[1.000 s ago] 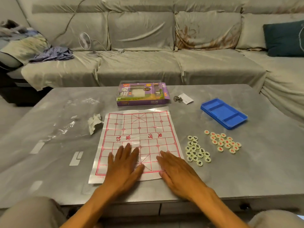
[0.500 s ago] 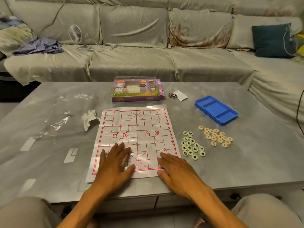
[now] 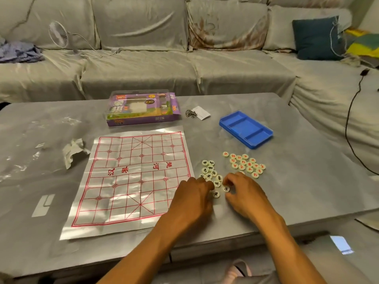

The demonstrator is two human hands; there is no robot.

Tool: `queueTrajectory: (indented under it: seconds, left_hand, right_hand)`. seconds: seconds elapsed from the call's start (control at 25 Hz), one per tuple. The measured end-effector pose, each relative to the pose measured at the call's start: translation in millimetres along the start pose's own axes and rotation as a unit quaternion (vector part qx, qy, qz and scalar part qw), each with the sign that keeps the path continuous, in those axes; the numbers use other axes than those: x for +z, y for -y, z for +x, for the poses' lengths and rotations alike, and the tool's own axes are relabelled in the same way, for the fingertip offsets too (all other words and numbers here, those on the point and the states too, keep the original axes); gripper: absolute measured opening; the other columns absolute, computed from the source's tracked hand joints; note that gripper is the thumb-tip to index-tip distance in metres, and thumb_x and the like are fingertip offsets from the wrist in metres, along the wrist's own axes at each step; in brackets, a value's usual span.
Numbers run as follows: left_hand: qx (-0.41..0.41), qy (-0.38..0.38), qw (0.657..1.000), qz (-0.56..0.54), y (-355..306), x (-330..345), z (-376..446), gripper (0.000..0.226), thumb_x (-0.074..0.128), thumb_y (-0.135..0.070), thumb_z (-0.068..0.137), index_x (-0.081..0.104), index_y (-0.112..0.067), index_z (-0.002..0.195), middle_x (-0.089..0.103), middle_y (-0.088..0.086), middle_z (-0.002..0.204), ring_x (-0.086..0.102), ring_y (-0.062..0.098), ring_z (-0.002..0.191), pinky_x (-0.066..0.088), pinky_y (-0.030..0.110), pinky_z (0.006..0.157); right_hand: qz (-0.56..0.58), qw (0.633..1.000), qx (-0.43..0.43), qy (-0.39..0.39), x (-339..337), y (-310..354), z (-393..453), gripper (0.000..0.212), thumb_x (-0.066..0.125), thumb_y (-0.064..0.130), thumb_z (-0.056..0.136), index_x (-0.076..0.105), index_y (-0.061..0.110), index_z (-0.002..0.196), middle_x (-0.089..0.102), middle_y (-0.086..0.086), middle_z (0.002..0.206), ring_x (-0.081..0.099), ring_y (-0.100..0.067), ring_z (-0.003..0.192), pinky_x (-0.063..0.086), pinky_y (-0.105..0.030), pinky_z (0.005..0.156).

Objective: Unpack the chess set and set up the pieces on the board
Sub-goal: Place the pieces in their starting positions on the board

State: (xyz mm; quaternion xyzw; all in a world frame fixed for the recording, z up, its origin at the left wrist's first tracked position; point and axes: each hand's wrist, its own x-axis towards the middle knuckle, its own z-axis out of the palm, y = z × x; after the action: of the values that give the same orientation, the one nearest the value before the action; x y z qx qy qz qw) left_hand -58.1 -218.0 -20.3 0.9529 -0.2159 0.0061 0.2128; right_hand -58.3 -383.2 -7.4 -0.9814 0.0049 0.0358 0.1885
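Observation:
A paper chess board with a red grid lies flat on the grey table, with no pieces on it. To its right lie two loose groups of round white pieces: black-lettered pieces and, further right, red-lettered pieces. My left hand reaches across the board's right edge, its fingertips down among the black-lettered pieces; whether it holds one is hidden. My right hand pinches one black-lettered piece between thumb and forefinger at the near end of that group.
The purple chess set box stands behind the board. A blue tray sits at the back right, with a key ring and tag beside it. Crumpled paper and clear plastic wrap lie left of the board. A sofa runs behind.
Both hands have left the board's near edge, where they lay flat, and moved right to the black-lettered pieces. My right hand now pinches a piece.

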Motion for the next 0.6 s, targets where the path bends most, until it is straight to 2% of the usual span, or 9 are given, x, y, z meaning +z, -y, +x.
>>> queueTrajectory:
  seconds: [0.24,0.44,0.52,0.6]
  left_hand:
    - [-0.024,-0.069,0.997,-0.028,6.5,19.7,13.2,0.019,0.055,-0.031,0.094,0.067,-0.024,0.107,0.062,-0.003,0.104,0.053,0.013,0.087,0.046,0.019,0.076]
    - [-0.036,-0.086,0.992,-0.081,-2.2,13.3,8.7,0.016,0.057,-0.028,0.093,0.068,-0.019,0.101,0.062,-0.001,0.107,0.05,0.01,0.086,0.036,0.012,0.075]
    - [-0.054,-0.119,0.986,-0.103,11.4,-4.9,-2.5,0.015,0.061,-0.028,0.089,0.067,-0.02,0.1,0.061,-0.004,0.106,0.053,0.01,0.092,0.039,0.014,0.079]
    - [-0.091,-0.171,0.975,-0.11,40.7,-29.0,-23.0,0.011,0.066,-0.024,0.086,0.067,-0.02,0.096,0.061,-0.006,0.101,0.055,0.009,0.09,0.041,0.014,0.077]
  right_hand:
    - [0.005,0.999,-0.006,-0.044,13.3,-7.6,5.2,0.005,0.06,0.022,0.089,0.059,0.025,0.093,0.057,0.005,0.1,0.052,-0.011,0.088,0.044,-0.021,0.07]
    - [0.012,0.998,0.016,-0.056,9.8,-1.4,1.0,0.008,0.063,0.023,0.086,0.055,0.025,0.088,0.057,0.006,0.092,0.053,-0.012,0.084,0.041,-0.021,0.063]
    - [0.045,0.995,-0.004,-0.088,5.6,9.7,-1.2,0.008,0.063,0.024,0.086,0.056,0.023,0.089,0.058,0.006,0.091,0.053,-0.011,0.084,0.044,-0.022,0.065]
    - [0.097,0.987,-0.063,-0.108,7.5,32.6,-3.7,0.008,0.063,0.026,0.087,0.058,0.022,0.091,0.056,0.009,0.091,0.052,-0.008,0.084,0.046,-0.018,0.068]
